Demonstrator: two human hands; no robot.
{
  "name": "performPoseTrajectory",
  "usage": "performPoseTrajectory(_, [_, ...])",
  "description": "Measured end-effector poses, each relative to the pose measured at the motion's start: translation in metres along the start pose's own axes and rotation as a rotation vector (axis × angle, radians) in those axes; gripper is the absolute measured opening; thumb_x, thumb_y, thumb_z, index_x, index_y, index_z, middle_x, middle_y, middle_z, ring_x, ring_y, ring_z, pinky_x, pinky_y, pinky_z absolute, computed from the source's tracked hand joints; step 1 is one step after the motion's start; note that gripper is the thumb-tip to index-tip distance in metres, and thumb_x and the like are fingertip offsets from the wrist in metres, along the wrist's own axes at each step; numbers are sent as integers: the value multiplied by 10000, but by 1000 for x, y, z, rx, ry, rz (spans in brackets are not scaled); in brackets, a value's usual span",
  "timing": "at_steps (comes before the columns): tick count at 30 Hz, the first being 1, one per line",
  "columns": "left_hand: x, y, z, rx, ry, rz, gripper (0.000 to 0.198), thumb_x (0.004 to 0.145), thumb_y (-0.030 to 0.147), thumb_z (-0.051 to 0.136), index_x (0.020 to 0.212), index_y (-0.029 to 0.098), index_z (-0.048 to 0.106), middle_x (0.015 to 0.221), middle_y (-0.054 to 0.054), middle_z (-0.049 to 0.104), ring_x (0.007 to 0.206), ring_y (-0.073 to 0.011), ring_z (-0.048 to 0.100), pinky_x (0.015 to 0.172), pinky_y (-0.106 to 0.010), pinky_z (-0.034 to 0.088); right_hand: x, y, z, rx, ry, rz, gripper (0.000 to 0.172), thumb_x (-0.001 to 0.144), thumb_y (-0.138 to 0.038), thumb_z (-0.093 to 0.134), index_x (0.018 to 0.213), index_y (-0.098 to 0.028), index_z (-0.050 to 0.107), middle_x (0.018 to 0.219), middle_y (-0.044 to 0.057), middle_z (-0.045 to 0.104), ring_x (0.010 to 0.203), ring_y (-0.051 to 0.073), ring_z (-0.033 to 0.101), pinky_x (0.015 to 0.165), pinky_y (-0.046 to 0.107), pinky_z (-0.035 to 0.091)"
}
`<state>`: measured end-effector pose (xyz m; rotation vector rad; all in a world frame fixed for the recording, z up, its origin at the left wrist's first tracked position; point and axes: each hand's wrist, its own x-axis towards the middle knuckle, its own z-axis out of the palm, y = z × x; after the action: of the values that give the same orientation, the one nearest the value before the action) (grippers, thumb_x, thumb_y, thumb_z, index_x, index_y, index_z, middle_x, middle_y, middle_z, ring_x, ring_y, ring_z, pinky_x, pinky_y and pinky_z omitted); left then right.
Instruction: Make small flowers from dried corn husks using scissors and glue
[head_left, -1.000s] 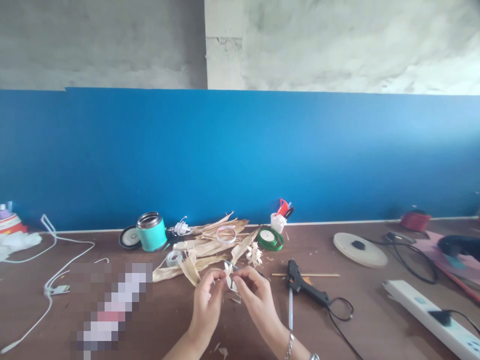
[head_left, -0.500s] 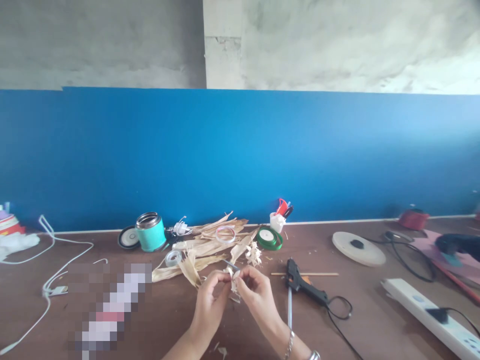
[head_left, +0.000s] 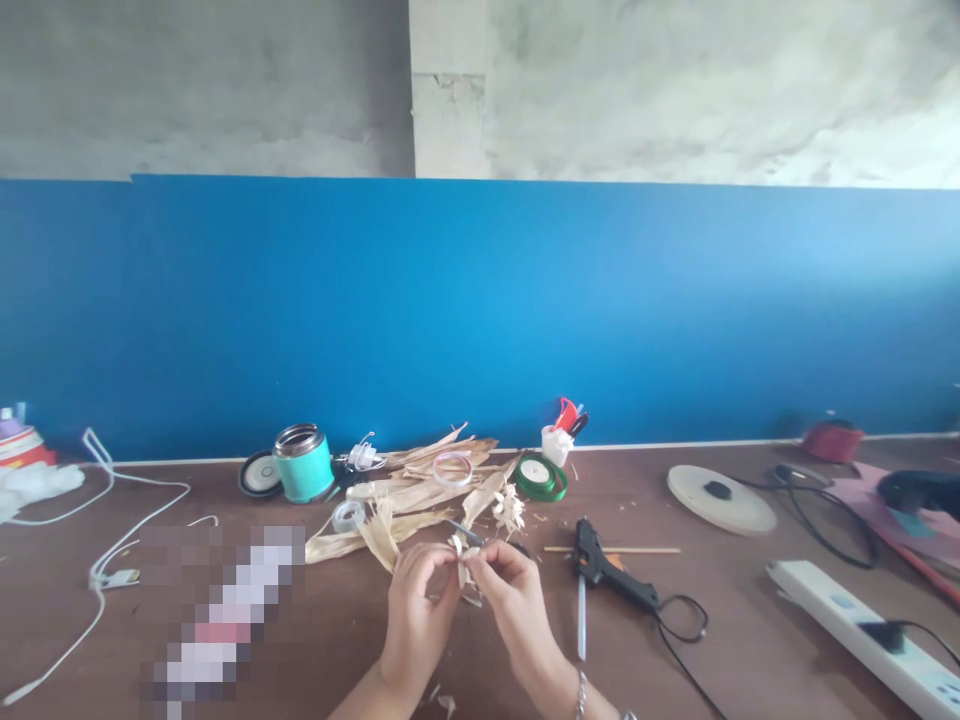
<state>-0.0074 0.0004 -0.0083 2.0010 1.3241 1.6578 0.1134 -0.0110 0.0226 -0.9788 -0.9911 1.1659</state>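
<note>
Between the fingertips, a small pale piece (head_left: 460,563) has just changed shape to the eye: a second ago its blades fanned up above the fingers, and now it shows as a narrow, curled strip — much of it hidden by the thumbs. That suggests it is being turned or bent in place rather than put down, so the work seems to sit wholly in this one pinch. The left hand (head_left: 422,598) has thumb and fingers drawn narrow on one side of the piece; the right hand (head_left: 514,592), equally narrow, pinches the other side, the two nearly meeting over the worktop (head_left: 720,600). A thin grey object (head_left: 466,533) lies just beyond the fingertips, too blurred to name, and loose scraps (head_left: 472,602) lie below the piece. Nothing else on the worktop has shifted: the dry husks (head_left: 412,497) are heaped toward the far edge, a pale petalled cluster (head_left: 509,508) rests beside them, and the green ribbon roll (head_left: 553,489) lies nearer that edge. Right of the hands, the black glue gun (head_left: 619,580) lies across a thin wooden stick (head_left: 652,550), touched by neither hand.
</note>
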Motion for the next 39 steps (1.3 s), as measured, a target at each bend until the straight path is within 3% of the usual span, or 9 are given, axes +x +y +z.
performPoseTrajectory(18, [1, 0, -1, 37, 52, 73, 64, 810, 220, 563, 760, 210, 602, 764, -37, 672, 751, -190, 647, 701, -301, 525, -1, 0, 2, 157, 0, 164, 284, 592, -331, 757, 497, -152, 557, 482, -30, 497, 492, 86, 374, 492, 207, 312])
performPoseTrajectory(39, [-1, -7, 1, 31, 88, 125, 68, 801, 163, 588, 759, 211, 613, 787, -30, 665, 780, -178, 632, 727, -294, 508, -2, 2, 2, 161, -36, 185, 326, 603, -366, 744, 491, -165, 513, 500, -30, 469, 512, 94, 353, 506, 222, 273])
